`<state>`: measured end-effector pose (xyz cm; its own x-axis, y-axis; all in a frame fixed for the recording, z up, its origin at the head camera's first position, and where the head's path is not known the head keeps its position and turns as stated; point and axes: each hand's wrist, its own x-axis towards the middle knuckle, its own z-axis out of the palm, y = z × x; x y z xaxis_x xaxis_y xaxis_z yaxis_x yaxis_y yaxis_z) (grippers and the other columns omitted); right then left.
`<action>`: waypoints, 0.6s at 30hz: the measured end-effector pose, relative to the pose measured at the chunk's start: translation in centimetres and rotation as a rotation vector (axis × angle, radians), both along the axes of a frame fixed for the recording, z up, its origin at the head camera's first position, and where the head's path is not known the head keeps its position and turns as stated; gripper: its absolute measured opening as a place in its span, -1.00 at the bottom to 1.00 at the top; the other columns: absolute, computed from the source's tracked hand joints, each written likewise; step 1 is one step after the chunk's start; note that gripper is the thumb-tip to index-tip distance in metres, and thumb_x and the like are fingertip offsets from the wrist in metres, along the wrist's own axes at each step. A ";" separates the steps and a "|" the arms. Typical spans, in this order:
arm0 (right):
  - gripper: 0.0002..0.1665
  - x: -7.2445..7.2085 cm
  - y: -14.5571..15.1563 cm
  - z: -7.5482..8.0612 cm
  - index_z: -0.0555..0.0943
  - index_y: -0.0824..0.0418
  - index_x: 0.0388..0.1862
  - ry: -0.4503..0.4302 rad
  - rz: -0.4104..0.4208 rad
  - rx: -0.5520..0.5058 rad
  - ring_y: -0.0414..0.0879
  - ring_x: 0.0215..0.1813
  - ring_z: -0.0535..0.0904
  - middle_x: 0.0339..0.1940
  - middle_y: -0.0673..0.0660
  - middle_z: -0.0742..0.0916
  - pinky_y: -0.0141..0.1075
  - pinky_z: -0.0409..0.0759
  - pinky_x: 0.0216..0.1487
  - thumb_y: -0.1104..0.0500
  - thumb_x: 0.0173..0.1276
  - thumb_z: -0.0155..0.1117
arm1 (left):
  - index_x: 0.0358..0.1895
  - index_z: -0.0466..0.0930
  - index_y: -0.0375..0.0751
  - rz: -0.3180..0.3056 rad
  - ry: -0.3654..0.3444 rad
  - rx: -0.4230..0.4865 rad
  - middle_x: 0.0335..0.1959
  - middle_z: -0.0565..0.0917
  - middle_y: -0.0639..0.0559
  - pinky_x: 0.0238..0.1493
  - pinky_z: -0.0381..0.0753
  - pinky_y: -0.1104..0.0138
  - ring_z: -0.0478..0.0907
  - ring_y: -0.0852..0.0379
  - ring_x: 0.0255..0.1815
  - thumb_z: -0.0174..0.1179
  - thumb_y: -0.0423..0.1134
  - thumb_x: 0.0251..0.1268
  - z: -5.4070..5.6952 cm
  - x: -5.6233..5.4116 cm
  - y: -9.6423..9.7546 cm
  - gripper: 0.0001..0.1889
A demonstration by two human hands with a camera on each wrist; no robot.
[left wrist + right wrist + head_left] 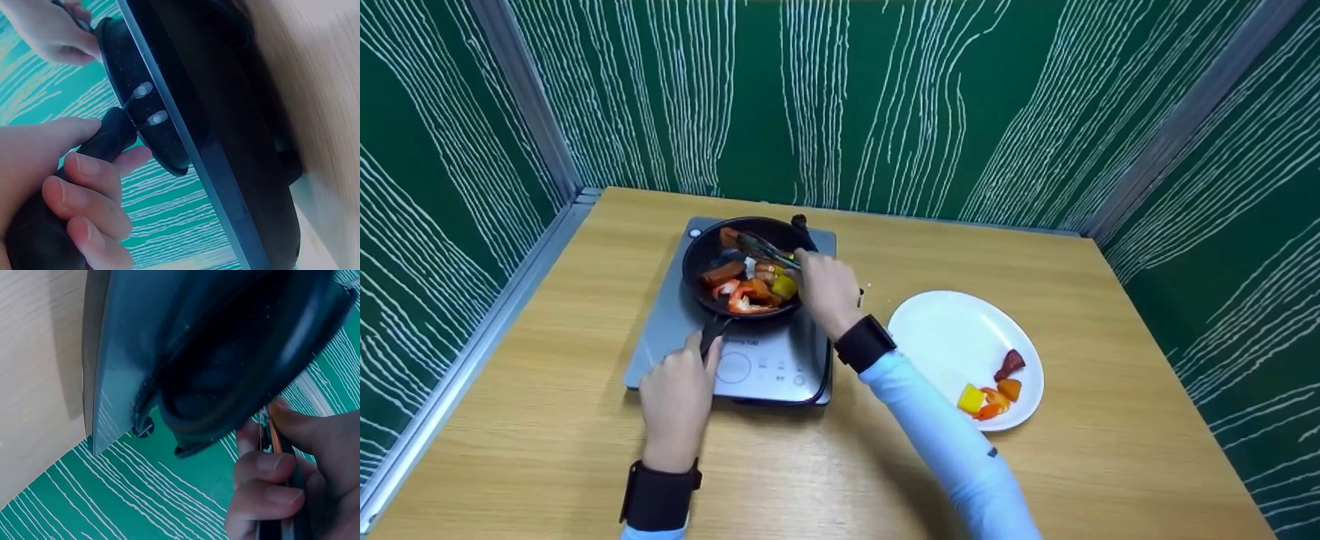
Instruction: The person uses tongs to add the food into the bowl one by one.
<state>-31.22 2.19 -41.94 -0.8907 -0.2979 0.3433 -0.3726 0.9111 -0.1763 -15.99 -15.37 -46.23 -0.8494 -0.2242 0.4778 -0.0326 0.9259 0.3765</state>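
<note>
A black frying pan [705, 247] stands on an induction cooktop [667, 337], holding red and orange pepper pieces [750, 296], yellow chunks [784, 287] and brownish-red pieces [724, 274]. My left hand [679, 397] grips the pan's black handle [109, 135], fingers wrapped round it in the left wrist view. Over the pan's right rim, my right hand [829, 289] holds a pair of tongs [769, 251]. Their tips reach the upper part of the pan, at a brownish-red piece [729, 238]. In the right wrist view the fingers curl round the tongs' arms [287, 489]; the pan's wall hides the food.
A white plate [937, 330] lies right of the cooktop, partly behind my right forearm. On it are a yellow chunk [971, 398], orange pieces [1009, 388] and a dark red piece [1010, 364]. Green patterned walls [885, 112] enclose the wooden table [1095, 337].
</note>
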 end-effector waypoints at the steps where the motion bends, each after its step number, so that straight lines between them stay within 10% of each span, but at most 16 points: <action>1: -0.68 -0.1 -0.1 -0.1 0.69 0.11 0.00 0.003 0.000 -0.001 0.05 -0.28 0.75 -0.23 0.12 0.82 -0.08 0.68 -0.30 -0.07 0.52 0.23 | -0.19 0.64 -0.35 0.002 -0.001 -0.002 -0.70 0.61 -0.21 -0.73 0.45 0.07 0.58 -0.18 -0.73 0.23 -0.05 0.47 0.0 0.0 0.0 -0.65; 18: -0.45 0.4 0.1 -0.2 0.60 0.23 0.09 -0.060 0.021 0.039 0.12 -0.23 0.73 -0.16 0.17 0.75 -0.02 0.68 -0.25 -0.19 0.46 0.29 | -0.07 0.68 -0.35 0.022 0.003 -0.001 -0.62 0.67 -0.28 -0.69 0.50 -0.01 0.64 -0.27 -0.66 0.24 -0.02 0.46 -0.2 -0.1 0.0 -0.62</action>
<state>-30.78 2.27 -42.12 -0.9025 -0.3292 0.2776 -0.3820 0.9097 -0.1631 -16.11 -15.37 -46.39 -0.8431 -0.2417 0.4803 -0.0515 0.9255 0.3753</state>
